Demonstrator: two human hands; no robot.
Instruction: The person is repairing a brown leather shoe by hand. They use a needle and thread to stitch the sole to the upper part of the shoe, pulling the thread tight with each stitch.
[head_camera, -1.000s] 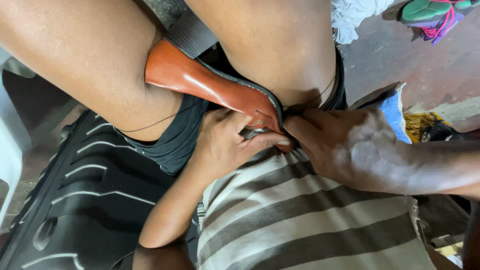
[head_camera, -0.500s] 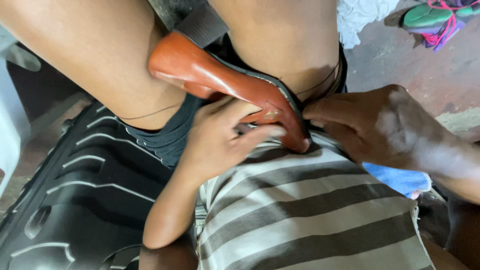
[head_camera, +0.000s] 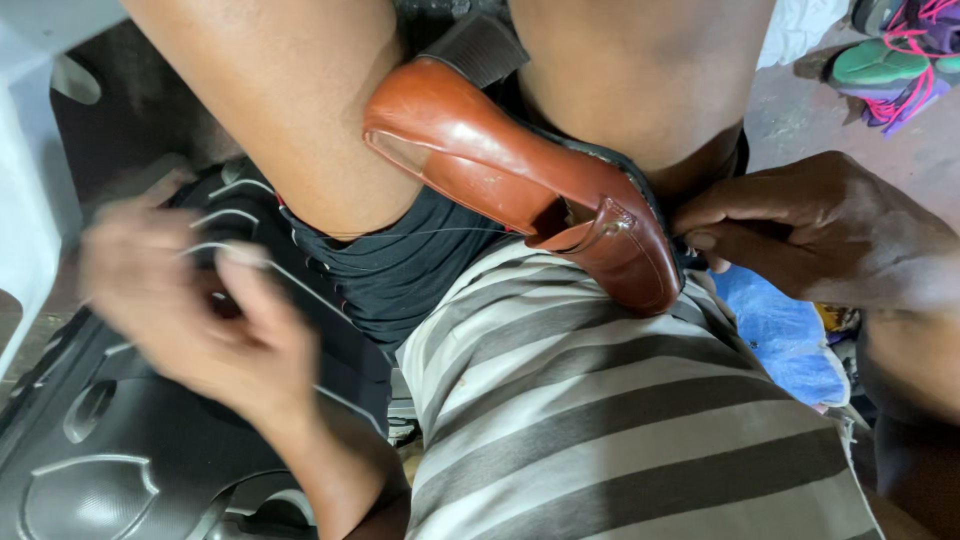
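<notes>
Between the knees: glossy brown leather shoe (head_camera: 520, 175), clamped, toe pointing down toward the striped shirt.
Right hand (head_camera: 820, 230): grip narrow, fingertips pinching the shoe's dark edge at the toe.
Left hand (head_camera: 200, 320): blurred, away from the shoe; grip loosely curled, seemingly pulling a thin thread (head_camera: 420, 233).
Surroundings: black ribbed plastic mat (head_camera: 100, 450) left, blue plastic bag (head_camera: 785, 340) right.
</notes>
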